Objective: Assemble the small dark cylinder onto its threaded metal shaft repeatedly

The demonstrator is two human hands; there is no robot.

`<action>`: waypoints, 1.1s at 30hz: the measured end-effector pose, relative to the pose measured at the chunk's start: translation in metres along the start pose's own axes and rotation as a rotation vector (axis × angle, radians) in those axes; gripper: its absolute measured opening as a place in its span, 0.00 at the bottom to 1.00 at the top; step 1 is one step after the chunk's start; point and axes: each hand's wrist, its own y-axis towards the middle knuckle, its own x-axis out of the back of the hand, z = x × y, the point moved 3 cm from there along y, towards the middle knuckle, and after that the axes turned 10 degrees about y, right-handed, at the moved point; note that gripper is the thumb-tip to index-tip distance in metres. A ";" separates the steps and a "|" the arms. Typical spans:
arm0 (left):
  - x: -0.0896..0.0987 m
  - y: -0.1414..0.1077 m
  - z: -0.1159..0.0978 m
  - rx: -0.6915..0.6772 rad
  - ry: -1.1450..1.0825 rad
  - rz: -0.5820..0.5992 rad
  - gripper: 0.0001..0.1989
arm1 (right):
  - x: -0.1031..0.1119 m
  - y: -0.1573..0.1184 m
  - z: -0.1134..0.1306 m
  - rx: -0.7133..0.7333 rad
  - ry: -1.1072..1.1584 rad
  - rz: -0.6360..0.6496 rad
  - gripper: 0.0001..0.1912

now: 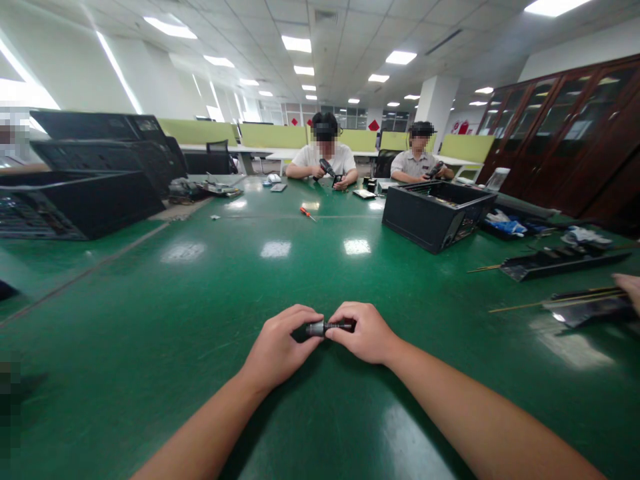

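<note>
**L hand (285, 340) on cylinder (315, 329), R hand (364, 332) on rod (340, 326), nearer than case (410, 213)**

Head view: cylinder & rod lie end to end, nearer the wearer than case & off to its left. L hand pinches cylinder betw. thumb & fingers; R hand pinches rod the same way, its fingertips close to the join. Can't tell if it's one pc. or two. Can't tell either if the hands rest on table (225, 280).

For a good hold, I'd line up both axes, pinch close to the join w/ light, even pressure, & brace wrists vs. table so nothing tips. Any force should go straight along the axis; a skewed push could bind it, I'd guess. Ribs prob. help grip; smooth sleeve may slip.

Mat'ls: cylinder is round, grey, looks like metal w/ a slight sheen. Rod is thin & dark, ribbed or spring-like near the join; too small to tell which. Table: glossy green, mirrors ceiling lights. Case: matte black, boxy, open-topped. Screwdriver (307, 213), left of case: orange handle, thin shaft. Tray (585, 307), right of & nearer than case: shiny bent sheet, thin yellow rods on it, another person's hand (629, 288) at its far right end.
</note>
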 end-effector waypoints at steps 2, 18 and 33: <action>0.000 0.000 0.000 0.000 -0.004 0.003 0.10 | 0.000 0.000 0.000 -0.002 0.001 -0.001 0.03; 0.003 0.001 -0.001 0.002 0.003 -0.018 0.09 | 0.002 0.000 0.000 0.005 0.019 -0.001 0.04; 0.003 -0.001 0.001 -0.010 0.011 -0.046 0.10 | 0.002 -0.001 0.001 0.003 0.012 -0.022 0.03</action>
